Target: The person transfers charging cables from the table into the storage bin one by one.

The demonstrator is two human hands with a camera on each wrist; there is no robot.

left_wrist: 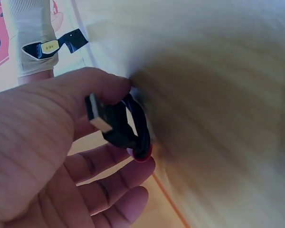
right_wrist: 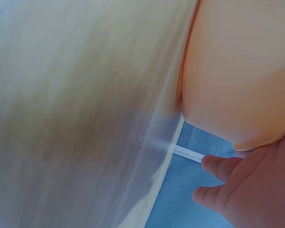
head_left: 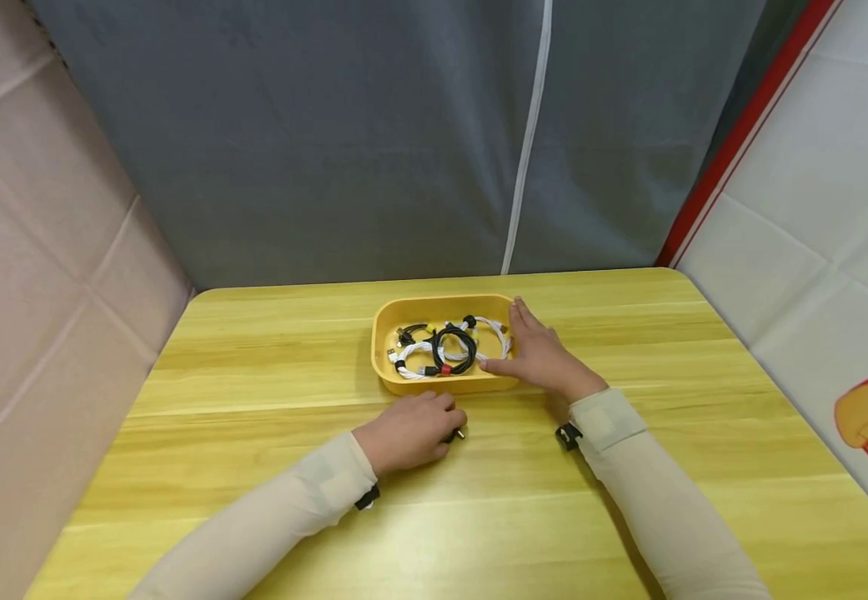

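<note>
A yellow tray [head_left: 383, 333] sits at the table's far middle with several coiled white and black cables [head_left: 444, 347] in it. My right hand [head_left: 534, 354] lies with straight fingers against the tray's right end; its wrist view shows the tray wall [right_wrist: 237, 80] beside the fingers [right_wrist: 218, 166]. My left hand [head_left: 409, 431] rests on the table just in front of the tray, curled round a coiled black cable [left_wrist: 133, 128] with a USB plug [left_wrist: 97, 114] and a red tie; a plug tip pokes out [head_left: 460, 433].
The yellow wooden table [head_left: 253, 500] is enclosed by a grey curtain [head_left: 328, 142] behind, a pink padded wall [head_left: 28, 250] at left and a white printed panel [head_left: 839, 208] at right.
</note>
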